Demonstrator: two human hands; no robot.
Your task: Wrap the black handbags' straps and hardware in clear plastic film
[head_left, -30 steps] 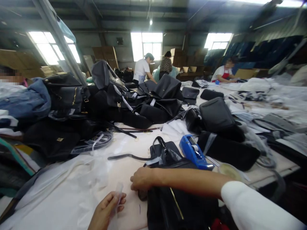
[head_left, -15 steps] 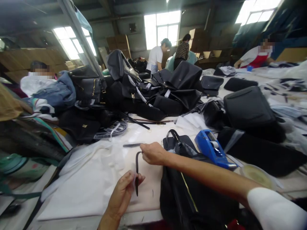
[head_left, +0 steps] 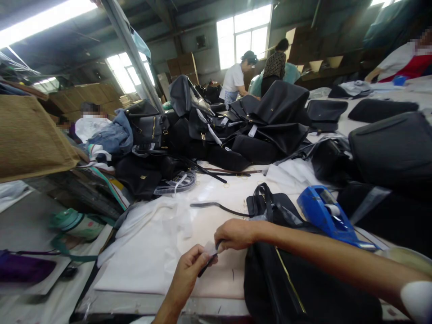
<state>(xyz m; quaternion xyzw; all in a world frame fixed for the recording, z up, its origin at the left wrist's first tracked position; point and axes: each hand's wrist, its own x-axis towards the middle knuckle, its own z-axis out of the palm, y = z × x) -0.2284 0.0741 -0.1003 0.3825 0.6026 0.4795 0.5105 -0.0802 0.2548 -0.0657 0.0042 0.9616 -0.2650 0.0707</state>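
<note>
A short black strap [head_left: 204, 268] runs diagonally between my hands above the white-covered table. My left hand [head_left: 189, 270] is closed on its lower end, along with a small translucent piece of film [head_left: 209, 248]. My right hand [head_left: 235, 235] pinches the strap's upper end, close to the left fingertips. Beneath my right forearm lies a black bag [head_left: 263, 270] with a gold zipper and top handles. Another black strap [head_left: 216, 204] stretches from the bag across the table, beyond my hands.
A blue tape dispenser [head_left: 320, 211] stands right of the bag. White sheeting [head_left: 135, 265] covers the table on the left. Black bags [head_left: 232, 130] are piled at the back, with coiled straps [head_left: 178, 182] before them. Several people work farther off. A green-lidded container [head_left: 76, 220] sits at left.
My hands have come closer together; the strap, earlier bent and hanging upright, is now held diagonally. The film shows between the fingertips. The view has turned left.
</note>
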